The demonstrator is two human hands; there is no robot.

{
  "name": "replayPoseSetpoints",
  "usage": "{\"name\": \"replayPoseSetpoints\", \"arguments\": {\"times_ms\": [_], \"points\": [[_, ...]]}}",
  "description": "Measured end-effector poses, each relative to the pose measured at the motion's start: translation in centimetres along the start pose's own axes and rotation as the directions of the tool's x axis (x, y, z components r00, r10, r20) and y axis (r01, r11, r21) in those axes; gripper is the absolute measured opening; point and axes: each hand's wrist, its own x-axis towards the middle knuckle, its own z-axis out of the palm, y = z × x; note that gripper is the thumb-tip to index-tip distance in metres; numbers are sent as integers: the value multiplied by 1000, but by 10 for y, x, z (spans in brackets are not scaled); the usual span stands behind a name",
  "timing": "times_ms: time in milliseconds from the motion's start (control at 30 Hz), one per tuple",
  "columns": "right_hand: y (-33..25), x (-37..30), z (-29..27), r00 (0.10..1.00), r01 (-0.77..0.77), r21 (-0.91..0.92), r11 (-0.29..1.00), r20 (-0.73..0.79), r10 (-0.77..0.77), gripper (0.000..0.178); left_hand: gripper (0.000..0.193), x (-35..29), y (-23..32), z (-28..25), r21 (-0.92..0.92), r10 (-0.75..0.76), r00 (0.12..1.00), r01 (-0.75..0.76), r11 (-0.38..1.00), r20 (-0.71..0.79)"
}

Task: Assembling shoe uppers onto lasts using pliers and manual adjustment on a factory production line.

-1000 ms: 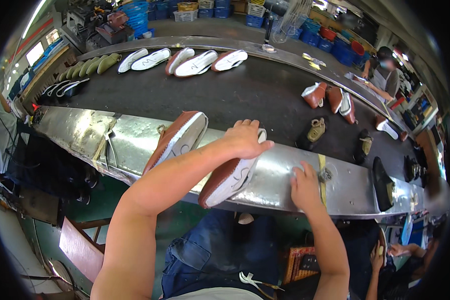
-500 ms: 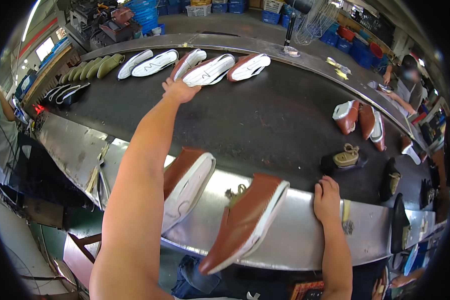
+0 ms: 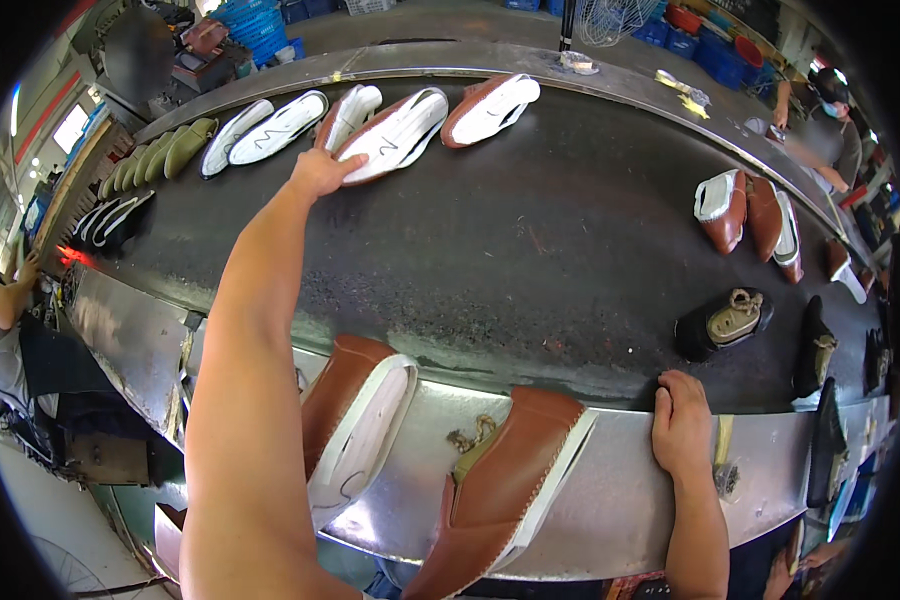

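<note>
My left hand (image 3: pixel 322 175) reaches across the dark belt (image 3: pixel 530 240) to a row of upturned shoes. Its thumb lies on the white sole of a brown shoe (image 3: pixel 400 135), by the near end, with the other fingers partly hidden beneath. Close against that one, to its left, lies another brown shoe (image 3: pixel 346 118). My right hand (image 3: pixel 682 420) rests at the belt's near edge by the metal ledge, fingers loosely bent with nothing in them. Between my arms, two brown shoes with white soles stand on the ledge: a left one (image 3: pixel 345 400) and a right one (image 3: pixel 530 450).
Farther along the row are another brown shoe (image 3: pixel 490 110), white-soled shoes (image 3: pixel 278 127) and several olive shoes (image 3: pixel 185 148). On the right lie brown shoes (image 3: pixel 722 212) and a black shoe (image 3: pixel 725 325). A person (image 3: pixel 820 130) works beyond the far metal rail (image 3: pixel 610 85).
My left thumb now lies over the sole of the brown shoe. The view has shifted, the near shoes appear larger, and the shoes on the right sit farther right in the picture.
</note>
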Motion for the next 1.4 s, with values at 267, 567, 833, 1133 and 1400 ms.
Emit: {"name": "replayPoseSetpoints", "arguments": {"times_ms": [267,567,833,1133,1400], "points": [[4,-10,12,996,2,-15,1000,-84,-3,20,86,-194,-41,-110,117,-46,992,32,993,120],[7,-55,4,935,154,-13,988,-321,-150,22,75,-419,-93,-197,53,-115,987,109,993,111],[-72,-349,-47,941,180,230,956,244,-236,26,58,-519,-32,-179,-155,407,893,-437,886,-192],[-85,-547,-39,817,-12,40,999,577,-13,49,103,-417,251,-50,-238,393,874,-332,913,286],[-44,-566,-62,432,-658,225,719,895,115,62,70,-459,219,-51,-724,409,819,10,690,401]]}}
